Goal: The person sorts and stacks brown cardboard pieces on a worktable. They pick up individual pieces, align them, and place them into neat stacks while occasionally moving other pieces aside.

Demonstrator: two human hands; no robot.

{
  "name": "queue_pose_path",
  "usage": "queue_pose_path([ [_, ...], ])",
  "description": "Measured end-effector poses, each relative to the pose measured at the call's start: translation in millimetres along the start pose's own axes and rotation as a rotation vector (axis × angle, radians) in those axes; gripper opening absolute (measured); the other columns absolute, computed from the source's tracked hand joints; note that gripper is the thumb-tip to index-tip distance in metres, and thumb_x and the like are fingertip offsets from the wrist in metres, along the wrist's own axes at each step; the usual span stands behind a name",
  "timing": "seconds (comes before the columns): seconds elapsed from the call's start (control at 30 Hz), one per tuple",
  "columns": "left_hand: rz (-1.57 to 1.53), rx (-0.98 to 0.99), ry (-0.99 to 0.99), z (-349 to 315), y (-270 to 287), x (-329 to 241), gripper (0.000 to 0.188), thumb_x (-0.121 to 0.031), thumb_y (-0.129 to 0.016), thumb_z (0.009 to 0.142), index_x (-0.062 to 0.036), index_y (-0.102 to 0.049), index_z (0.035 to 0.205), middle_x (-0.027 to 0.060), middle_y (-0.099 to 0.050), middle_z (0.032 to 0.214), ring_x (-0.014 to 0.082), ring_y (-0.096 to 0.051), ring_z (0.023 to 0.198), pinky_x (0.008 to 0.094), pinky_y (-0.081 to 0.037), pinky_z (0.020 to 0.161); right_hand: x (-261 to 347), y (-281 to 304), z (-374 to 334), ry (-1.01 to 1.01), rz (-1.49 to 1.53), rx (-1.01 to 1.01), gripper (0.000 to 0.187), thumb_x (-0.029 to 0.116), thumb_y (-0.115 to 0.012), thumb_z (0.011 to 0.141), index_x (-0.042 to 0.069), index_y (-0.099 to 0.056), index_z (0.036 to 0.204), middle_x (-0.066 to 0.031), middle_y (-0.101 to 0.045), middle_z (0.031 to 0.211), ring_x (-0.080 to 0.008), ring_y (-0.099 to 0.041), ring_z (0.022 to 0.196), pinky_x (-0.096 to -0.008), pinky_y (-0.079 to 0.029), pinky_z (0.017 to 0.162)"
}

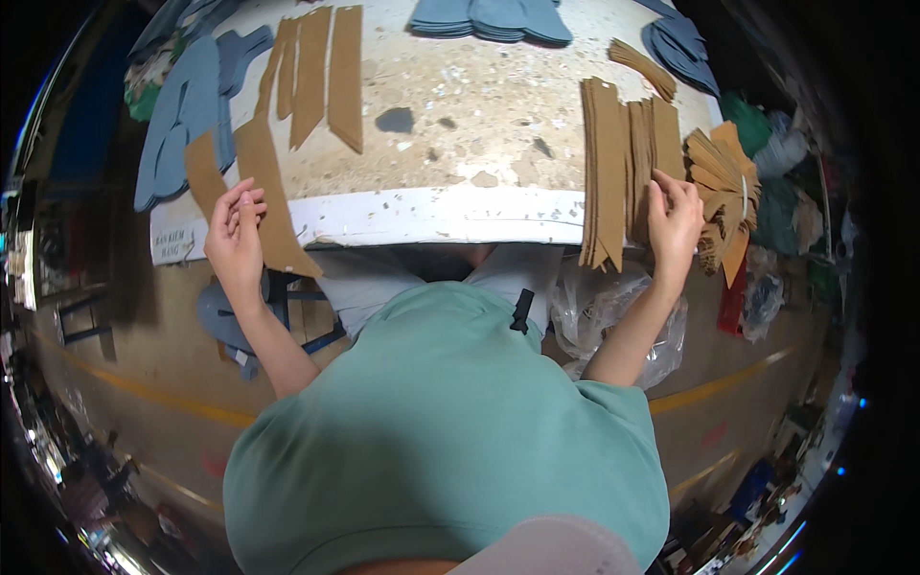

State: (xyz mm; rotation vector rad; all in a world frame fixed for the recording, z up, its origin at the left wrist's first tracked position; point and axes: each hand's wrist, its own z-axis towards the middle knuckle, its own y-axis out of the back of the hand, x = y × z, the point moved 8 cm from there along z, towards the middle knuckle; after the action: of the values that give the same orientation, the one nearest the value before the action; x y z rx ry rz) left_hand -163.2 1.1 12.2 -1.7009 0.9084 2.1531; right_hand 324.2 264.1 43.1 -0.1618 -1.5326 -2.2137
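Observation:
My left hand (238,222) is at the table's left front corner with its fingers curled. It lies over the lower end of a short brown strip (203,172); its grip is partly hidden. Just right of it, a long brown strip (270,196) extends past the table's front edge. My right hand (675,213) is at the right front, thumb and forefinger bent together at the lower part of a stack of brown strips (664,134). Whatever is between those fingertips is too small to make out. Left of this stack lies another pile of pointed brown strips (602,172), overhanging the edge.
Separate brown strips (346,77) lie at the back left. Blue-grey cut pieces (182,125) are on the left, with more stacks (494,21) at the back. A tied brown bundle (733,196) hangs at the right edge. Below are a blue stool (225,311) and a clear plastic bag (604,302).

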Motion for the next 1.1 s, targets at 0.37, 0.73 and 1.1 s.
queue_pose_path([
  [0.37, 0.114, 0.423, -0.162, -22.1, -133.4, -83.4, 0.017, -0.009, -0.059, 0.095, 0.0000, -0.068, 0.106, 0.0068, -0.070, 0.090, 0.0095, -0.063, 0.077, 0.0242, -0.051, 0.073, 26.9, -11.1, -5.4, 0.016, 0.016, -0.084, 0.031, 0.011, -0.075, 0.074, 0.005, -0.070, 0.104, -0.0097, -0.056, 0.095, -0.0292, -0.052, 0.094, -0.0404, -0.045, 0.086],
  [0.73, 0.478, 1.162, -1.411, -67.2, -413.3, -237.0, 0.025, -0.011, -0.067, 0.080, -0.0116, -0.069, 0.106, 0.0062, -0.065, 0.105, 0.0269, -0.060, 0.104, 0.0392, -0.051, 0.086, 33.0, -13.3, -12.0, 0.028, 0.097, -0.003, 0.041, 0.003, -0.070, 0.075, 0.003, -0.062, 0.116, -0.0161, -0.066, 0.105, -0.0339, -0.058, 0.099, -0.0412, -0.047, 0.089],
  [1.1, 0.964, 1.203, -1.589, -77.1, -496.7, -206.7, 0.034, -0.016, -0.073, 0.068, -0.0255, -0.075, 0.100, 0.0006, -0.069, 0.102, 0.0231, -0.056, 0.114, 0.0406, -0.044, 0.090, 30.6, -6.3, -26.4, -0.002, 0.117, 0.022, 0.051, 0.003, -0.068, 0.078, 0.002, -0.056, 0.127, -0.0192, -0.064, 0.101, -0.0381, -0.063, 0.091, -0.0439, -0.050, 0.081],
])
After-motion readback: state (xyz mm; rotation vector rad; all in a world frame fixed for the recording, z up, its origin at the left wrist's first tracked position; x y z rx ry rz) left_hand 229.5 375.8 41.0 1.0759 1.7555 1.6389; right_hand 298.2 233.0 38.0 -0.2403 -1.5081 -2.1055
